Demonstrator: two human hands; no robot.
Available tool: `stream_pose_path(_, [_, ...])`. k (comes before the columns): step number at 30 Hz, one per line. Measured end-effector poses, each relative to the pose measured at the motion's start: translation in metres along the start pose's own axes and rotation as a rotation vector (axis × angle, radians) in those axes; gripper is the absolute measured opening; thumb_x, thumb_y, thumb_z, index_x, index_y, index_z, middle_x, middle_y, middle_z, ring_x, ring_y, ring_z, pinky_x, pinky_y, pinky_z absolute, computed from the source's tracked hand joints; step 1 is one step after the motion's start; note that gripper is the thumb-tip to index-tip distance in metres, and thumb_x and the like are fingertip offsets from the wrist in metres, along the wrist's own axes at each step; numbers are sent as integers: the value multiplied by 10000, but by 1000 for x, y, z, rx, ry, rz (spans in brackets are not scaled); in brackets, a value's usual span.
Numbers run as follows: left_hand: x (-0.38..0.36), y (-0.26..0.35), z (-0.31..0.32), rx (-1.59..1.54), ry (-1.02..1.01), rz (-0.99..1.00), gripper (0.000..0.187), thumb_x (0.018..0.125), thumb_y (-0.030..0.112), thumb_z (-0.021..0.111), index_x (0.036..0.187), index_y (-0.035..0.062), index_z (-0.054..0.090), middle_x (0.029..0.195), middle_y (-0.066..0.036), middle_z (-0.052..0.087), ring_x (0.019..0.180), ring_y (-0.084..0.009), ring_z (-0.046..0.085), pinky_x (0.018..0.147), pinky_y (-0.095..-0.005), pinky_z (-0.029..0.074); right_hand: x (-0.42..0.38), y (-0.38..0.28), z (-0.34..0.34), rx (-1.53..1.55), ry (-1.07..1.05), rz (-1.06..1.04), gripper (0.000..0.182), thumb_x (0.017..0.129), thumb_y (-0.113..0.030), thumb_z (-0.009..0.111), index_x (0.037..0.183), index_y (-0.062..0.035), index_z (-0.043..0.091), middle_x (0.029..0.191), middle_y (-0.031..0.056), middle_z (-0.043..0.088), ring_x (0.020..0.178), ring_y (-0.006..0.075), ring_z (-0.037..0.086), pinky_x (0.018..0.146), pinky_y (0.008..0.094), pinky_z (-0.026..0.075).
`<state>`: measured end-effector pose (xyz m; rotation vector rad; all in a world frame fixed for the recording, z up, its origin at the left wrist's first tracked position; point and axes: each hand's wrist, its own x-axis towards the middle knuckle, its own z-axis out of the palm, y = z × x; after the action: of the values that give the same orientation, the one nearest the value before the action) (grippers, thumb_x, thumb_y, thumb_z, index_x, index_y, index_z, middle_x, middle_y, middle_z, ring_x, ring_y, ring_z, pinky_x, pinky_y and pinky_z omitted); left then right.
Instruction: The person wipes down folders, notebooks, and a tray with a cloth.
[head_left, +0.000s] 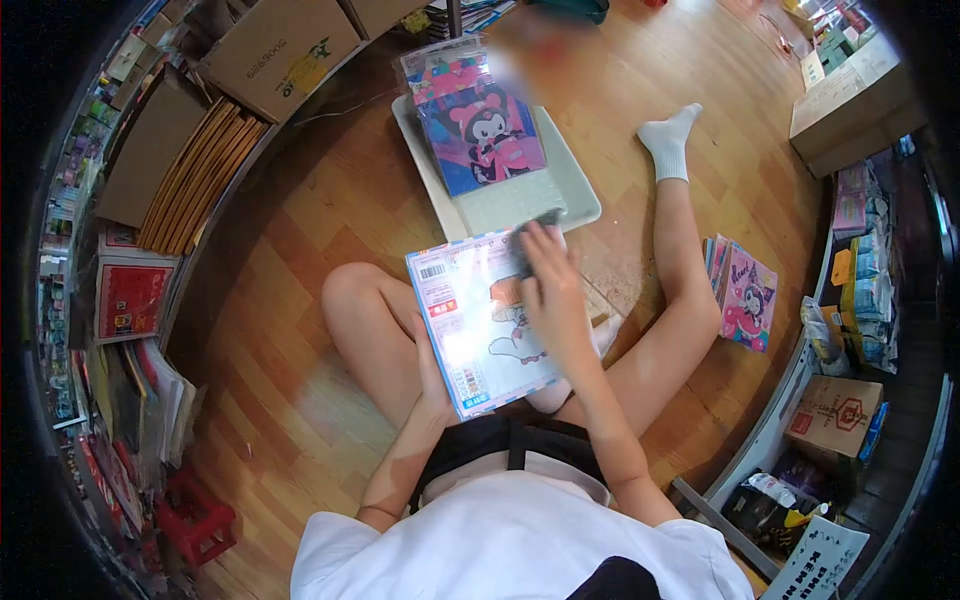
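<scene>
Fingers of the left hand [433, 390] curve around the left edge of a flat printed pack [465, 335], those underneath hidden; the pack is held tilted above the lap, its barcode at upper left. Just beyond it, a white tray [577, 198] rests on the wooden floor [300, 205], bearing plastic-wrapped cartoon pictures [490, 140]. Over the pack's right half, the right hand [558, 305], its fingers slightly bent and close together, has hold of a dark cloth [520, 256] at the upper edge. Beside the right knee lie colourful books [748, 295].
</scene>
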<state>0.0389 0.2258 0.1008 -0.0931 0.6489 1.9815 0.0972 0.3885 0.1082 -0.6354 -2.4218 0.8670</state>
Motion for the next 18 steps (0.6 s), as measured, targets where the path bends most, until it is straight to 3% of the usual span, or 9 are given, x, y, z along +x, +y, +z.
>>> stream_pose_path(3, [4,4,-1,85,128,55,798,913,649,285,1418,31,277,1387,-145,395,1240,-267,431,1029,-381,374,-18,26,-10,-55,6,57,599,693,33,541,1287,33,463,1390,206,405,1312,398,342,1075,558,224])
stream_pose_path(6, [12,6,9,85,75,137,789,917,643,280,1414,31,287,1386,-134,402,1239,-273,430,1032,-391,367,-48,-3,-14,-156,-44,-36,641,687,24,553,1315,40,426,1407,222,373,1311,422,330,1075,563,221])
stream_pose_path(9, [28,-3,10,76,132,180,823,885,697,249,1422,75,287,1382,-137,412,1232,-280,450,995,-416,404,-78,-46,1,-2,-157,-110,655,692,2,573,1325,49,408,1424,226,348,1322,424,313,1083,560,213])
stream_pose_path(12, [34,-5,-12,-368,-393,55,727,930,617,277,1396,61,337,1360,-120,443,1241,-260,430,1048,-406,340,-79,-71,4,164,-192,-212,611,704,-4,574,1301,33,450,1426,200,361,1335,397,309,1091,555,202])
stream_pose_path(13, [33,-3,-14,-535,-421,-22,705,936,610,268,1390,78,352,1346,-128,458,1231,-253,440,1054,-391,332,-78,-74,4,212,-198,-252,598,708,-4,573,1295,24,463,1427,188,367,1338,389,308,1093,554,198])
stream_pose_path(16, [22,1,3,202,14,182,786,902,675,237,1400,75,338,1369,-131,429,1226,-269,448,1031,-396,361,-59,-53,8,107,-135,-233,576,714,8,559,1286,-10,492,1418,151,396,1332,357,332,1091,551,200])
stream_pose_path(18, [19,4,7,104,60,210,742,928,630,250,1416,74,300,1387,-116,404,1253,-257,416,1039,-385,350,-39,-32,10,30,42,-147,581,714,23,550,1290,-28,495,1406,132,419,1313,347,364,1089,549,202])
